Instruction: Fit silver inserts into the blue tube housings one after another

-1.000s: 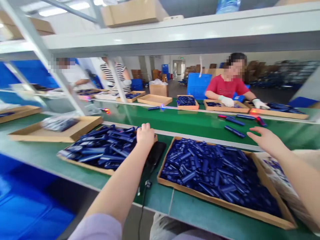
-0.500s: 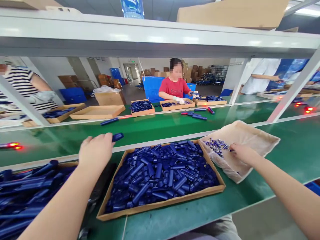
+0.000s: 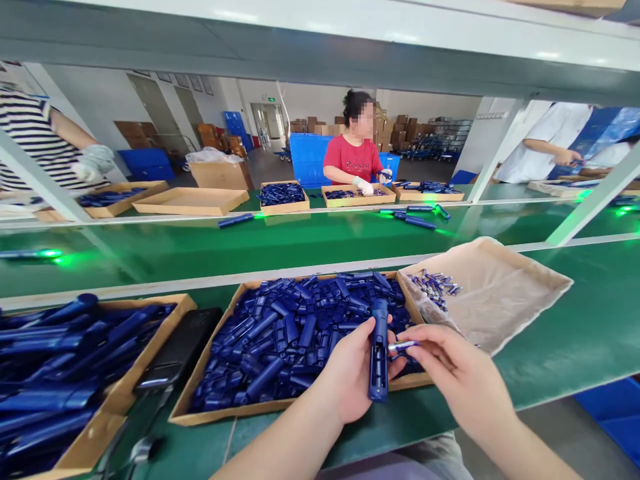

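My left hand (image 3: pixel 353 367) is closed around a dark blue tube-shaped casing (image 3: pixel 380 333), upright, with a long open slot facing me. In the fingertips of my right hand (image 3: pixel 450 360) is a small silver and purple battery (image 3: pixel 403 345), beside the casing. Both hands are over the right part of a cardboard tray (image 3: pixel 177 408) heaped with blue casings (image 3: pixel 300 327). To its right, a cloth-lined tray (image 3: pixel 510 287) has small batteries (image 3: pixel 440 287) piled at its left end.
A tray of longer blue tubes (image 3: pixel 60 373) stands at left, with a black phone (image 3: pixel 180 350) beside it. Lit blue tubes (image 3: pixel 415 219) lie on the green belt (image 3: pixel 310 237). Across it, a person in a red shirt (image 3: pixel 353 160) works over trays. A white shelf (image 3: pixel 320 40) runs overhead.
Both hands have come together over the middle tray; my right hand has left the lined tray with a battery. The casing is now upright. Lights on the belt have turned from red to green.
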Action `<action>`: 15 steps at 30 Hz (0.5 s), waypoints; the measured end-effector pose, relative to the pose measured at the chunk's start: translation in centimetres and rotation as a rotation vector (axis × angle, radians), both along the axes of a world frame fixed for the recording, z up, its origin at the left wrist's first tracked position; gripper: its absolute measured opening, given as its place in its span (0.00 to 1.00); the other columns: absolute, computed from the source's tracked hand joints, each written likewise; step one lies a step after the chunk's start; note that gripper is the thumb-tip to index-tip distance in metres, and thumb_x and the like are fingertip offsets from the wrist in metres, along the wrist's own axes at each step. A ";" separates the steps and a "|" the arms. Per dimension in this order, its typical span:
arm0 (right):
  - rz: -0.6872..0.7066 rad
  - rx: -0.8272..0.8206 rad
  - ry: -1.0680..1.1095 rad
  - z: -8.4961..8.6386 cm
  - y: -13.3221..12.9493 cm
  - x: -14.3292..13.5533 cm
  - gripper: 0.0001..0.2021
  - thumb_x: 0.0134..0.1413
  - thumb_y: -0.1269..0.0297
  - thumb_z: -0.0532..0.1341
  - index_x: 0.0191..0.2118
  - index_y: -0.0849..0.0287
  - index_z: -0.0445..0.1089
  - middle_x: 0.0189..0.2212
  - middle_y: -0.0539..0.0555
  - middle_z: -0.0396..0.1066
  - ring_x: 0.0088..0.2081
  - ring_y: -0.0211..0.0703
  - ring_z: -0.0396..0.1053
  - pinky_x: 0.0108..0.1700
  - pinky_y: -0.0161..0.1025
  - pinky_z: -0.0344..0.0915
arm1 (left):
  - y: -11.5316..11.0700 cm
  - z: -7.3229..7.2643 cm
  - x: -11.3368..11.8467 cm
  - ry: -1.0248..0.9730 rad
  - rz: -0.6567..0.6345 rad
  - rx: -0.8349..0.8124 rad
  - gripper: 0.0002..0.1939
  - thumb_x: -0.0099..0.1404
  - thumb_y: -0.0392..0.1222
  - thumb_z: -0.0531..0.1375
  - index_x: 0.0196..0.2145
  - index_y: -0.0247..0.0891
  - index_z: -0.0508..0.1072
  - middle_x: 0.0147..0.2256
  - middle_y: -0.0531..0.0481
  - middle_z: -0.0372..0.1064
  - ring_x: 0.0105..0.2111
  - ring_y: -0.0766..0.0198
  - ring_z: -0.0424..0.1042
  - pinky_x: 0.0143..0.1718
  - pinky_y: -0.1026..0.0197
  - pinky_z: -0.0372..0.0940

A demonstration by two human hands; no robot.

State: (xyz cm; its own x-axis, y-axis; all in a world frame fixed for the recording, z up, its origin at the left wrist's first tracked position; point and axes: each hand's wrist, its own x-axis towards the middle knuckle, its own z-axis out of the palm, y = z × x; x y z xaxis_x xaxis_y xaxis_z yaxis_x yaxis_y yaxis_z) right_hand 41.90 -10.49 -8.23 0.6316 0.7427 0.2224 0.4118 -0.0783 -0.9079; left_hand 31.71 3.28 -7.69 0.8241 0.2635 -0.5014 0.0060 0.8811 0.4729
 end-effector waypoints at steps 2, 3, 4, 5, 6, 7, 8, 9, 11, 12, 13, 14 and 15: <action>0.031 0.063 0.096 0.0 0.7 -1.9 0.11 0.62 0.56 0.59 0.43 0.56 0.71 0.45 0.55 0.73 0.46 0.42 0.72 0.50 0.37 0.71 | 0.2 0.0 -0.1 -0.036 0.050 0.003 0.14 0.68 0.46 0.57 0.47 0.36 0.72 0.33 0.49 0.67 0.31 0.65 0.68 0.40 0.60 0.68; 0.020 0.099 0.153 0.0 1.1 -2.2 0.11 0.62 0.56 0.59 0.44 0.56 0.70 0.44 0.55 0.73 0.45 0.42 0.73 0.48 0.36 0.72 | 0.4 0.0 -0.2 -0.058 0.073 0.011 0.12 0.68 0.46 0.57 0.45 0.37 0.72 0.33 0.49 0.67 0.32 0.65 0.68 0.41 0.60 0.68; -0.004 0.132 0.200 -0.1 1.4 -2.3 0.12 0.62 0.56 0.59 0.45 0.57 0.70 0.42 0.55 0.73 0.42 0.41 0.74 0.47 0.35 0.73 | 0.5 0.0 -0.3 -0.079 0.096 0.021 0.10 0.68 0.45 0.57 0.43 0.37 0.72 0.33 0.49 0.67 0.33 0.64 0.69 0.42 0.59 0.68; -0.025 0.154 0.231 -0.1 1.6 -2.3 0.13 0.63 0.55 0.58 0.47 0.57 0.69 0.40 0.54 0.73 0.40 0.40 0.74 0.45 0.35 0.74 | 0.6 0.0 -0.4 -0.097 0.127 0.034 0.09 0.68 0.44 0.57 0.40 0.36 0.71 0.34 0.49 0.66 0.33 0.64 0.69 0.43 0.59 0.68; -0.038 0.162 0.240 -0.2 1.8 -2.3 0.14 0.64 0.55 0.57 0.49 0.56 0.69 0.38 0.54 0.73 0.37 0.39 0.74 0.42 0.34 0.74 | 0.7 0.0 -0.4 -0.116 0.157 0.046 0.08 0.68 0.43 0.57 0.38 0.36 0.71 0.34 0.49 0.66 0.34 0.64 0.69 0.44 0.59 0.68; -0.032 0.147 0.220 -0.2 2.1 -2.4 0.14 0.64 0.56 0.56 0.51 0.55 0.68 0.38 0.54 0.72 0.35 0.37 0.74 0.39 0.34 0.75 | 0.8 -0.1 -0.5 -0.139 0.185 0.058 0.07 0.68 0.42 0.57 0.37 0.36 0.70 0.34 0.49 0.66 0.35 0.64 0.69 0.45 0.59 0.67; -0.019 0.112 0.165 -0.2 2.3 -2.5 0.15 0.65 0.57 0.56 0.54 0.54 0.67 0.39 0.53 0.72 0.34 0.37 0.73 0.37 0.34 0.75 | 0.8 -0.2 -0.5 -0.168 0.213 0.073 0.06 0.68 0.42 0.57 0.36 0.36 0.69 0.34 0.49 0.66 0.36 0.64 0.69 0.45 0.60 0.67; -0.003 0.067 0.076 -0.2 2.6 -2.8 0.15 0.64 0.60 0.56 0.55 0.53 0.67 0.39 0.53 0.71 0.34 0.37 0.72 0.36 0.34 0.74 | 0.8 -0.2 -0.5 -0.196 0.235 0.087 0.06 0.68 0.42 0.58 0.37 0.37 0.69 0.35 0.49 0.66 0.38 0.63 0.69 0.45 0.60 0.67; 0.009 0.001 -0.151 -0.2 3.2 -3.5 0.13 0.61 0.66 0.58 0.51 0.54 0.68 0.38 0.52 0.70 0.33 0.36 0.71 0.35 0.34 0.72 | 0.8 -0.3 -0.6 -0.237 0.269 0.116 0.06 0.68 0.43 0.58 0.39 0.38 0.69 0.36 0.49 0.67 0.40 0.62 0.69 0.45 0.61 0.66; 0.000 -0.006 -0.261 -0.3 3.6 -3.8 0.10 0.60 0.68 0.58 0.47 0.56 0.69 0.37 0.52 0.69 0.33 0.37 0.70 0.36 0.34 0.72 | 0.9 -0.4 -0.6 -0.248 0.284 0.136 0.06 0.68 0.43 0.58 0.40 0.38 0.68 0.37 0.49 0.67 0.42 0.62 0.70 0.45 0.61 0.66; -0.019 0.006 -0.354 -0.3 4.0 -4.1 0.05 0.60 0.70 0.59 0.42 0.57 0.70 0.36 0.52 0.69 0.33 0.37 0.69 0.36 0.34 0.71 | 0.9 -0.4 -0.6 -0.252 0.298 0.154 0.06 0.68 0.43 0.58 0.41 0.39 0.68 0.37 0.49 0.66 0.42 0.61 0.70 0.44 0.61 0.67; -0.039 0.032 -0.427 -0.4 4.3 -4.4 0.03 0.60 0.70 0.58 0.37 0.58 0.69 0.35 0.52 0.69 0.34 0.37 0.69 0.36 0.34 0.70 | 0.9 -0.3 -0.6 -0.252 0.305 0.167 0.07 0.69 0.43 0.57 0.41 0.39 0.67 0.37 0.49 0.66 0.43 0.60 0.70 0.44 0.61 0.67; -0.057 0.065 -0.482 -0.5 4.7 -4.5 0.04 0.61 0.71 0.58 0.35 0.59 0.67 0.35 0.52 0.68 0.35 0.37 0.69 0.36 0.34 0.70 | 0.9 -0.3 -0.7 -0.250 0.308 0.171 0.07 0.69 0.43 0.58 0.42 0.39 0.67 0.37 0.49 0.66 0.43 0.60 0.70 0.43 0.61 0.67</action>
